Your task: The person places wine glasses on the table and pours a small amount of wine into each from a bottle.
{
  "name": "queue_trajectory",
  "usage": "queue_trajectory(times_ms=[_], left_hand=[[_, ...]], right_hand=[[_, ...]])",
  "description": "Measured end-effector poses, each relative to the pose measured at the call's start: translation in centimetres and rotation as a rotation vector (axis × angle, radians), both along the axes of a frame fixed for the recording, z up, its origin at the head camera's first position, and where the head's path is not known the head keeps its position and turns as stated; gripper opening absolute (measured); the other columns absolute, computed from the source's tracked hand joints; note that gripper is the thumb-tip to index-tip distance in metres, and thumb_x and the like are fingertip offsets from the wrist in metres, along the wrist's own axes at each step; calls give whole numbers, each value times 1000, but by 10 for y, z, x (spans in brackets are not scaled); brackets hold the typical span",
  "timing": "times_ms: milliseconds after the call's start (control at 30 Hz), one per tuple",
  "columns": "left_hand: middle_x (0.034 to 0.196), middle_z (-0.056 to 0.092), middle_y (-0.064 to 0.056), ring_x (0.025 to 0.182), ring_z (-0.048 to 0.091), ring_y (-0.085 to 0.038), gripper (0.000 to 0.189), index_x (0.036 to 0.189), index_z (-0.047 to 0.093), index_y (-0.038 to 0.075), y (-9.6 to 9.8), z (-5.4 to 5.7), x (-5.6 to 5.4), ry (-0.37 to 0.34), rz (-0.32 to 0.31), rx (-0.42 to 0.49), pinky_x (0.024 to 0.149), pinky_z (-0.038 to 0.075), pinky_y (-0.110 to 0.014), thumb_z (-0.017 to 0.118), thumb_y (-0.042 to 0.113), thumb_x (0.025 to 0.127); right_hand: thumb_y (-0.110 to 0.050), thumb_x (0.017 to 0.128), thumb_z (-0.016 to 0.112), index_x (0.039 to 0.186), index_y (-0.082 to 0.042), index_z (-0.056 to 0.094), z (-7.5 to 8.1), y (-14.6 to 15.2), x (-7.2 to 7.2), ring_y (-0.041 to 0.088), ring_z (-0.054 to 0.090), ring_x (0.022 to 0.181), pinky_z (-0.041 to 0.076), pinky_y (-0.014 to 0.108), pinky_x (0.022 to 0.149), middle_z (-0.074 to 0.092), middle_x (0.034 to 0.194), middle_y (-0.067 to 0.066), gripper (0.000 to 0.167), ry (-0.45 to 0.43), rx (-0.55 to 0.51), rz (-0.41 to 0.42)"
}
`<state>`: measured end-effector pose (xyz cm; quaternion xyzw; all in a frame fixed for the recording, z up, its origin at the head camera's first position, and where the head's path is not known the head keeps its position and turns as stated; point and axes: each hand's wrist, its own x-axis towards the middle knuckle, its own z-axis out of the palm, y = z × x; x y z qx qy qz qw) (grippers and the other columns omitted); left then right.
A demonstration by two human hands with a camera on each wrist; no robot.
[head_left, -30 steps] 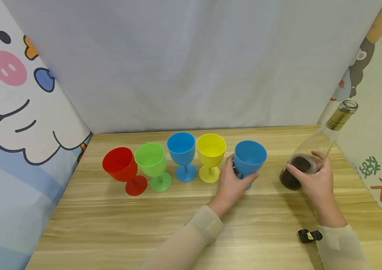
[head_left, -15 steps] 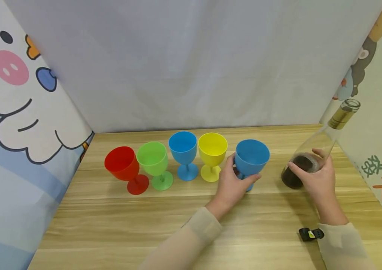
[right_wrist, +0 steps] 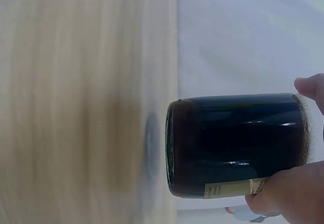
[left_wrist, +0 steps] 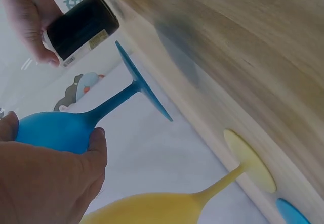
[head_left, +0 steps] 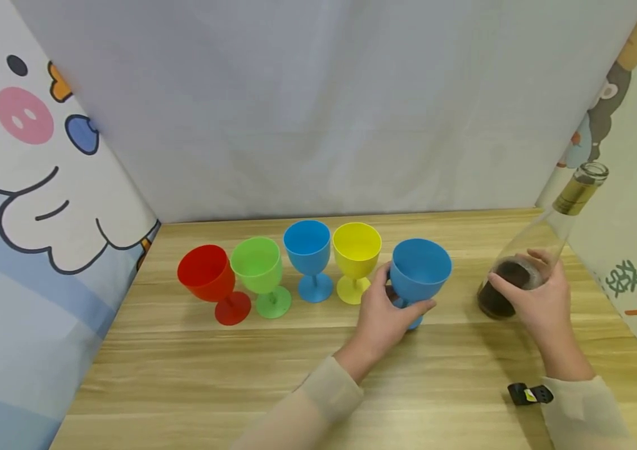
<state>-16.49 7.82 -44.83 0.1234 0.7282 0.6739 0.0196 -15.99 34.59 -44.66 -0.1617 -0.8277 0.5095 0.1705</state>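
My left hand [head_left: 382,315] grips a blue goblet [head_left: 421,269] low on its bowl, thumb in front. In the left wrist view the goblet's round foot [left_wrist: 144,90] hangs above the table, its shadow apart from it. My right hand [head_left: 540,306] holds a clear glass wine bottle [head_left: 537,234] round its body. Dark liquid fills the lower part, with froth on top, seen closely in the right wrist view as a dark bottle base [right_wrist: 233,143]. The bottle leans slightly right, its gold-banded neck uncapped. Its base looks just above the table.
Left of my hands stand a yellow goblet [head_left: 356,253], another blue goblet [head_left: 308,250], a green goblet [head_left: 259,269] and a red goblet [head_left: 208,275] in a row on the wooden table [head_left: 239,387]. A pale cloth [head_left: 324,112] hangs behind.
The bottle has shifted slightly right with my right hand. The held goblet has come a little closer to me. The view has drifted slightly; the goblet row stands as before.
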Motion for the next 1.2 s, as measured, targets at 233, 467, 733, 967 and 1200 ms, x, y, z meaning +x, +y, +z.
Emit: queue_trajectory(times_ms=[233, 467, 733, 967, 1200], left_hand=[[135, 55, 12, 117, 57, -13, 76, 145, 48, 21, -12, 5, 6, 31, -9, -33, 98, 48, -34, 90, 23, 81], [138, 53, 11, 121, 55, -17, 83, 149, 45, 23, -24, 7, 11, 34, -17, -71, 99, 49, -40, 91, 23, 80], [140, 52, 7, 123, 54, -22, 84, 150, 44, 20, -37, 8, 17, 9, -29, -84, 100, 49, -43, 90, 22, 80], [141, 52, 5, 125, 53, -24, 81, 148, 44, 21, -47, 11, 22, 12, -48, -76, 101, 48, -46, 90, 24, 81], [141, 52, 4, 124, 54, -22, 85, 150, 42, 22, -54, 14, 24, 35, -85, -93, 102, 47, -47, 90, 22, 80]], right_hand=[[-24, 84, 86, 143, -23, 41, 11, 4, 8, 18, 44, 123, 39, 24, 90, 50, 142, 1, 74, 7, 41, 43], [-26, 86, 84, 150, -16, 36, 18, 7, 20, 40, 39, 129, 37, 53, 98, 38, 153, 19, 81, 2, 131, 92], [-23, 84, 86, 148, -9, 36, 22, 9, 32, 47, 41, 125, 33, 65, 94, 44, 142, 24, 83, 22, 205, 114], [-18, 80, 88, 147, 1, 36, 25, 9, 36, 48, 44, 117, 36, 64, 86, 47, 137, 27, 87, 40, 315, 162], [-7, 72, 91, 144, 3, 39, 25, 8, 42, 50, 47, 113, 39, 68, 83, 51, 130, 30, 89, 80, 422, 186]])
